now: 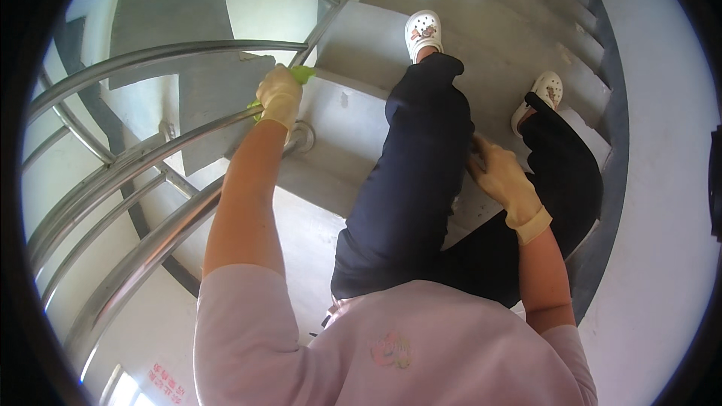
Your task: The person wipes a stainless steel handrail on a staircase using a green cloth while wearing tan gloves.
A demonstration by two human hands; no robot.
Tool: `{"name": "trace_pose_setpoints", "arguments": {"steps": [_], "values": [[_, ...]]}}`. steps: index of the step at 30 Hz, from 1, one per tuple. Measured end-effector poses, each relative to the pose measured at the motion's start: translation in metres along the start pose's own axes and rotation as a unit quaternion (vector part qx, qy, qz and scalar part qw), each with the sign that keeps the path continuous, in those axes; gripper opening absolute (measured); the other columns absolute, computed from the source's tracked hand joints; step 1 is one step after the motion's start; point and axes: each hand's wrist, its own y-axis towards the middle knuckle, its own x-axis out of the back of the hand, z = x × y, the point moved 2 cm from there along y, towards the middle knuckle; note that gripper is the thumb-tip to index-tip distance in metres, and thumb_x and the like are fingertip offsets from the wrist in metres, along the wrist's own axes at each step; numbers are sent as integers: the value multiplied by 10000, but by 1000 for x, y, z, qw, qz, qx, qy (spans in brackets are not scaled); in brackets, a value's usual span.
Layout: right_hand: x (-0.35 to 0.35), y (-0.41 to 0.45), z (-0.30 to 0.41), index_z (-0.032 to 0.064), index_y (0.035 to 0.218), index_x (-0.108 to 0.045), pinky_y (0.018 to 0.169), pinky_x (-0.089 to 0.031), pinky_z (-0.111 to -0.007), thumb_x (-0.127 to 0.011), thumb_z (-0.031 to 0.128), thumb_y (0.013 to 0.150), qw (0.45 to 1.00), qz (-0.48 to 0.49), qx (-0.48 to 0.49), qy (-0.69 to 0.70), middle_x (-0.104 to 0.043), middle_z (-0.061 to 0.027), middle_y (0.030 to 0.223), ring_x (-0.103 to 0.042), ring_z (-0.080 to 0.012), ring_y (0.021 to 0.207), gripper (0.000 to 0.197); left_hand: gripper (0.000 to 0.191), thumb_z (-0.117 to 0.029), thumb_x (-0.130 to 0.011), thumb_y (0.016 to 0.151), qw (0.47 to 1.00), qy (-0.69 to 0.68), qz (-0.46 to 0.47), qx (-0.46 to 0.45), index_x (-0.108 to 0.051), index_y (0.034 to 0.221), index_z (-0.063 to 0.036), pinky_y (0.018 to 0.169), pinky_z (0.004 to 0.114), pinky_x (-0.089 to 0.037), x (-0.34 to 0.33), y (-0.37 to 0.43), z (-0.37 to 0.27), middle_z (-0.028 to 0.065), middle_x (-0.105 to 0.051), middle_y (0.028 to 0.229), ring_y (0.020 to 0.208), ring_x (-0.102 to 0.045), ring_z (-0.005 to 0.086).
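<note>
My left hand (280, 95), in a pale yellow rubber glove, is closed around a bright green cloth (302, 74) against the stainless steel stair railing (225, 119). Bits of the cloth stick out on both sides of the fist, near a railing post with a round base flange (303, 136). My right hand (497, 172), in a matching glove, hangs beside my right-of-centre thigh, between the legs of my black trousers (417, 180). Its fingers are partly curled and their tips are partly hidden by the trouser leg; I see nothing in it.
Concrete steps (355, 101) rise towards the top of the view, with white clogs (423, 31) on them. A white wall (660, 124) with a grey skirting band bounds the right. Curved railing bars (130, 287) and the stairwell lie left. Red writing marks the lower-left wall.
</note>
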Motion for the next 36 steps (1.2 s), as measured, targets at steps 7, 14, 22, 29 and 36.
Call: {"name": "trace_pose_setpoints", "arguments": {"steps": [7,14,22,29,36], "values": [[0,-2,-1,43,1234,-493,894,-428,-437,-554,200,832,1000,4,-4,0,-593,-231,1075,-539,-404,1026,436,453,-402,-627,763,991,-123,-38,-31,-588,1062,-64,792,371,-506,-3,33,-9,143,-640,1040,967,-627,262],[-8,-3,-10,41,1217,-508,888,-430,-441,-564,214,823,999,-18,27,-8,-592,-224,1082,-544,-395,1022,434,349,-312,-592,817,981,-140,-118,-62,-596,1058,-60,829,398,-491,-29,35,-10,150,-625,1049,981,-612,300],[-12,-7,-25,52,1227,-509,898,-432,-426,-546,263,831,998,-42,17,-51,-602,-203,1081,-552,-372,1032,451,433,-57,-515,836,922,179,-195,-282,-489,1247,-193,929,361,-449,-29,-75,48,72,-541,1198,1124,-513,273],[-7,-22,-41,24,1208,-517,903,-430,-418,-525,276,837,997,-63,35,-32,-580,-220,1115,-548,-375,1036,449,358,-131,-536,817,886,89,-364,-272,-495,1173,-139,899,369,-442,-21,-132,118,83,-605,1051,1009,-580,272],[-7,-18,-51,12,1191,-520,904,-427,-415,-526,277,833,994,-70,26,-79,-582,-220,1107,-544,-376,1040,446,316,-231,-584,821,995,27,-91,-5,-589,1102,-87,789,384,-503,-35,-86,110,155,-655,999,962,-625,312]]}}
